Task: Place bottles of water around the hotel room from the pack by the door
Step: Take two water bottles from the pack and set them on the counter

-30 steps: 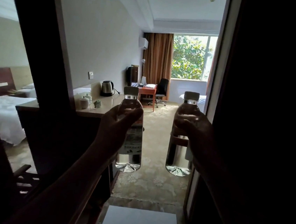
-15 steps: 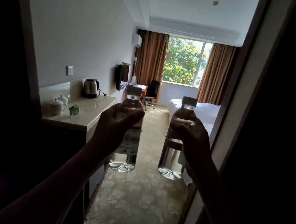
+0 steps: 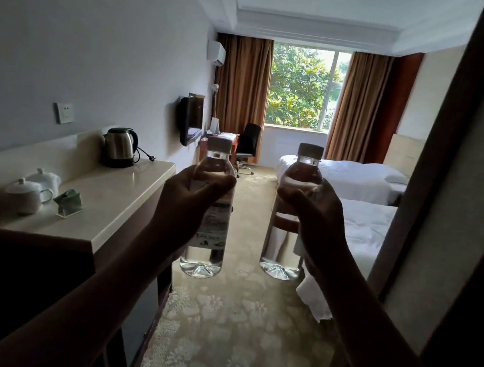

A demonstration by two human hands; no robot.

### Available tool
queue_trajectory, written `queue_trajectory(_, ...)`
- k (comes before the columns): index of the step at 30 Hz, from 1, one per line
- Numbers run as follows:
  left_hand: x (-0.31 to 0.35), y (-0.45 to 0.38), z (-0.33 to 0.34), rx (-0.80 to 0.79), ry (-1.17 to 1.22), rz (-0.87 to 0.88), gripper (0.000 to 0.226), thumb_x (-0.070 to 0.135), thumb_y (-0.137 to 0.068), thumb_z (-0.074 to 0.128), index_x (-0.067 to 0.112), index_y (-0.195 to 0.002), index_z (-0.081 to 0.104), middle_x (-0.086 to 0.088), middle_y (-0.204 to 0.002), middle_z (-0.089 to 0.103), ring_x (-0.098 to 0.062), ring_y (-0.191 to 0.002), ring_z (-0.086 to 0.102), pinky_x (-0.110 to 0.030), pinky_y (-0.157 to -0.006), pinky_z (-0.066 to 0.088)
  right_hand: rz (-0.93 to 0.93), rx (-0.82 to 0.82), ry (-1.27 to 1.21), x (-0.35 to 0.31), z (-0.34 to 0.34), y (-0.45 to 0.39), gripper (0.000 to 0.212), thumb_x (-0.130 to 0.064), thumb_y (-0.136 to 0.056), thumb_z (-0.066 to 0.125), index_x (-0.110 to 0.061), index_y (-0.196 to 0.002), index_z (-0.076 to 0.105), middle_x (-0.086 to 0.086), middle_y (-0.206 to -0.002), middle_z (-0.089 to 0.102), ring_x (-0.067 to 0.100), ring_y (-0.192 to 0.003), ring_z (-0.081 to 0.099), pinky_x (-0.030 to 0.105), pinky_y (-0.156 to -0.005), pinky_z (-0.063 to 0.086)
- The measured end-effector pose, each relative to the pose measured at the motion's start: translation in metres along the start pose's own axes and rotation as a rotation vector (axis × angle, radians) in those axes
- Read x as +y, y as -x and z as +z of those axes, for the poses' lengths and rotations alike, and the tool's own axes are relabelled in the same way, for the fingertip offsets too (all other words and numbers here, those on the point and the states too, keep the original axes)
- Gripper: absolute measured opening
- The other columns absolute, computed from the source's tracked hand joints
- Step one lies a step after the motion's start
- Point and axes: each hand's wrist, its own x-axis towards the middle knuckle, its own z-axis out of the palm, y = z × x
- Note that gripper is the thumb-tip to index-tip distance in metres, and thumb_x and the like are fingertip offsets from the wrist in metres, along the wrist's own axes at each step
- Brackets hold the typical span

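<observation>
This is a hotel room, seen from its entry passage. Two single beds (image 3: pixel 363 181) with plain white linen stand side by side along the right wall. On the left a pale counter (image 3: pixel 105 196) carries an electric kettle (image 3: pixel 119 147), two lidded white cups (image 3: pixel 32 189) and a small green packet holder (image 3: pixel 69 202). Farther in, a flat television (image 3: pixel 190 119) hangs on the wall above a desk (image 3: pixel 224 139) with a black office chair (image 3: pixel 248 142). Brown curtains (image 3: pixel 242 84) frame a wide window (image 3: pixel 303 88), an air conditioner (image 3: pixel 216 52) is mounted high, and patterned carpet (image 3: pixel 235 317) covers the floor.
</observation>
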Motion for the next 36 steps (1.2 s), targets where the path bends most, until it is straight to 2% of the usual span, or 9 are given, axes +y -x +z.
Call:
queue_trajectory(4,-0.039,-0.075,0.019,0.055,-0.038,0.033,0.026,0.036,-0.072,0.070,0.018,-0.090,0.067,0.000,-0.069,0.071,-0.023,-0.064,0.070,-0.035,-0.061,0.059,-0.005,-0.052,-0.026,0.041,-0.011,-0.088,0.054,-0.029,-0.071,0.071,-0.016,-0.121,0.058,0.009,-0.099,0.068,0.017,-0.082,0.072,0.026,-0.062,0.058)
queue_trajectory(8,-0.066,-0.146,0.028,0.123,-0.068,0.037,0.026,0.035,-0.074,0.078,0.021,-0.093,0.068,0.000,-0.074,0.072,-0.024,-0.067,0.071,-0.036,-0.063,0.060,0.003,-0.127,-0.035,0.073,-0.010,-0.176,0.055,-0.029,-0.070,0.072,-0.015,-0.121,0.057,0.012,-0.101,0.068,0.020,-0.085,0.072,0.028,-0.064,0.059)
queue_trajectory(13,-0.103,-0.223,0.017,0.196,-0.069,0.022,0.038,0.044,-0.067,0.077,0.018,-0.094,0.069,-0.015,-0.082,0.070,-0.035,-0.071,0.069,-0.058,-0.072,0.057,0.026,-0.184,-0.055,0.117,0.001,-0.259,0.047,-0.024,-0.071,0.070,-0.017,-0.116,0.059,0.011,-0.096,0.067,0.014,-0.075,0.071,0.027,-0.062,0.057)
queue_trajectory(15,-0.119,-0.252,0.010,0.212,-0.067,0.025,0.038,0.045,-0.066,0.076,0.020,-0.093,0.069,-0.015,-0.082,0.069,-0.036,-0.073,0.068,-0.062,-0.074,0.056,0.024,-0.199,-0.055,0.136,0.008,-0.290,0.044,-0.022,-0.071,0.071,-0.018,-0.113,0.062,0.011,-0.094,0.067,0.012,-0.072,0.070,0.027,-0.061,0.057)
queue_trajectory(20,-0.171,-0.322,-0.018,0.242,-0.117,0.078,0.036,0.048,-0.065,0.073,0.021,-0.089,0.069,0.004,-0.077,0.067,-0.015,-0.071,0.067,-0.038,-0.068,0.057,0.009,-0.238,-0.057,0.194,0.040,-0.364,0.047,-0.020,-0.071,0.069,-0.016,-0.117,0.060,0.008,-0.091,0.067,0.009,-0.071,0.070,0.026,-0.061,0.056)
queue_trajectory(25,-0.231,-0.399,-0.067,0.278,-0.144,0.128,0.041,0.042,-0.066,0.075,0.012,-0.094,0.068,0.001,-0.078,0.067,-0.021,-0.074,0.066,-0.046,-0.073,0.056,-0.021,-0.316,-0.049,0.259,0.102,-0.448,0.037,-0.014,-0.083,0.071,-0.018,-0.117,0.058,0.014,-0.099,0.065,0.012,-0.075,0.070,0.029,-0.062,0.059)
queue_trajectory(29,-0.265,-0.470,-0.110,0.369,-0.154,0.113,0.038,0.041,-0.065,0.077,0.015,-0.091,0.067,0.002,-0.076,0.068,-0.018,-0.071,0.068,-0.029,-0.066,0.057,-0.018,-0.377,-0.070,0.299,0.164,-0.521,0.044,-0.018,-0.076,0.070,-0.016,-0.118,0.057,0.010,-0.095,0.063,0.014,-0.075,0.069,0.030,-0.064,0.057)
queue_trajectory(33,-0.290,-0.521,-0.152,0.430,-0.169,0.112,0.021,0.020,-0.077,0.076,0.011,-0.094,0.066,0.003,-0.074,0.067,-0.015,-0.068,0.068,-0.027,-0.063,0.055,-0.008,-0.435,-0.117,0.334,0.221,-0.577,0.044,-0.017,-0.074,0.069,-0.013,-0.116,0.057,0.008,-0.093,0.063,0.013,-0.073,0.068,0.030,-0.064,0.057)
queue_trajectory(36,-0.300,-0.537,-0.186,0.577,-0.198,0.067,0.020,0.016,-0.080,0.076,0.010,-0.097,0.067,-0.003,-0.078,0.070,-0.018,-0.070,0.070,-0.029,-0.063,0.055,0.030,-0.506,-0.205,0.358,0.266,-0.603,0.037,-0.015,-0.075,0.069,-0.014,-0.111,0.057,0.009,-0.090,0.061,0.015,-0.073,0.068,0.031,-0.064,0.056)
